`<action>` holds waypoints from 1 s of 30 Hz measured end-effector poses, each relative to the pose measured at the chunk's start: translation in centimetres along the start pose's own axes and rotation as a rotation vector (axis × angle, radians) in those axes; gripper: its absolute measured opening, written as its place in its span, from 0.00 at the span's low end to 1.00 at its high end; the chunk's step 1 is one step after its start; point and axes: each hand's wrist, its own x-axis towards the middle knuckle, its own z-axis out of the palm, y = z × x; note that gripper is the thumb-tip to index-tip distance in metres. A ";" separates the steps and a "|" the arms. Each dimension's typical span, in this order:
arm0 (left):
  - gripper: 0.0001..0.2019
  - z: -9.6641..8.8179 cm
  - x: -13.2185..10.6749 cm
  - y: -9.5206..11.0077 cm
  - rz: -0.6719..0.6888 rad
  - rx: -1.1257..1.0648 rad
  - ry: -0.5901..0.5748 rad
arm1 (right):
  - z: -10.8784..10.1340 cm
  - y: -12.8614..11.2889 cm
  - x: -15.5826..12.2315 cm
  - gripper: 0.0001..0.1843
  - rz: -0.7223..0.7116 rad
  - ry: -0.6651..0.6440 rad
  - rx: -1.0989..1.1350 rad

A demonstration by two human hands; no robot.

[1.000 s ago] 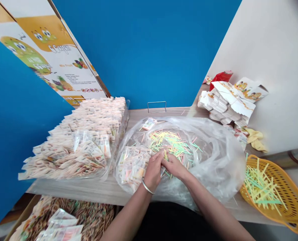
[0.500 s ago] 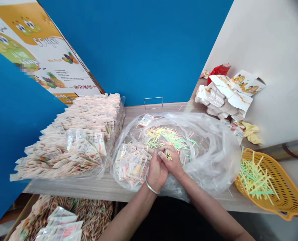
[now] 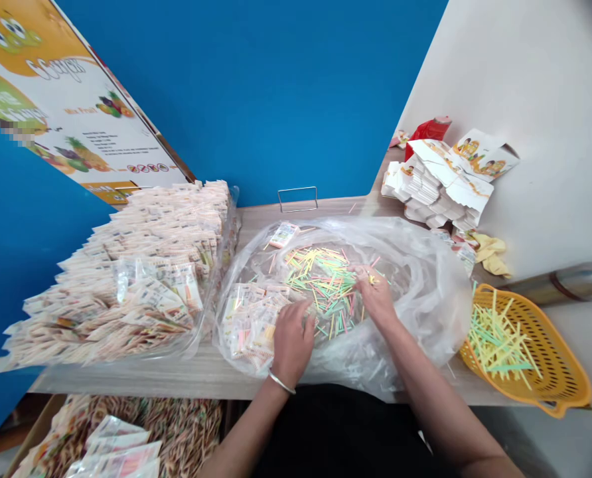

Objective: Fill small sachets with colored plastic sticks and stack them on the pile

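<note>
The coloured sticks point(image 3: 320, 279) lie loose in the clear plastic bag point(image 3: 425, 279) at the middle of the table point(image 3: 176, 378). Your right hand point(image 3: 375, 299) rests on them, fingertips pinching a few. Your left hand point(image 3: 291, 338) curls over the small packets point(image 3: 249, 322) just beside; its grip cannot be told.

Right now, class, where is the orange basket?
In the head view, the orange basket sits at the right edge of the table, right of the clear plastic bag, with coloured sticks inside.
</note>
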 end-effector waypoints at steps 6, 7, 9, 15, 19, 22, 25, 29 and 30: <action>0.10 -1.3 -0.9 -0.8 0.244 0.663 -0.064 | -0.9 1.2 0.2 0.18 -0.059 -0.397 -0.671; 0.10 -1.3 -1.0 -0.8 0.243 0.690 -0.081 | -0.6 1.1 0.2 0.21 -0.061 -0.456 -0.749; 0.11 -1.2 -1.1 -0.7 0.240 0.720 -0.098 | 0.0 0.9 0.2 0.24 -0.070 -0.530 -0.859; 0.10 -1.0 -1.0 -1.4 0.255 0.718 -0.087 | 0.3 0.7 1.2 0.14 -0.055 -0.517 -0.911; 0.10 -0.9 -0.9 -1.9 0.241 0.675 -0.067 | -0.5 1.3 1.7 0.13 0.039 -0.452 -0.912; 0.11 -0.8 -0.8 -1.7 0.251 0.512 -0.012 | -1.3 1.3 1.7 0.15 -0.004 -0.370 -0.637; 0.11 -0.5 -0.2 -0.6 0.199 0.181 0.005 | -1.3 0.7 1.1 0.20 0.006 -0.348 -0.158; 0.15 1.0 1.0 1.4 -0.160 -0.403 -0.082 | 0.4 -0.6 -0.8 0.23 0.197 -0.344 0.410; 0.16 1.5 1.2 1.8 -0.240 -0.535 -0.095 | 1.0 -0.9 -1.3 0.23 0.203 -0.320 0.494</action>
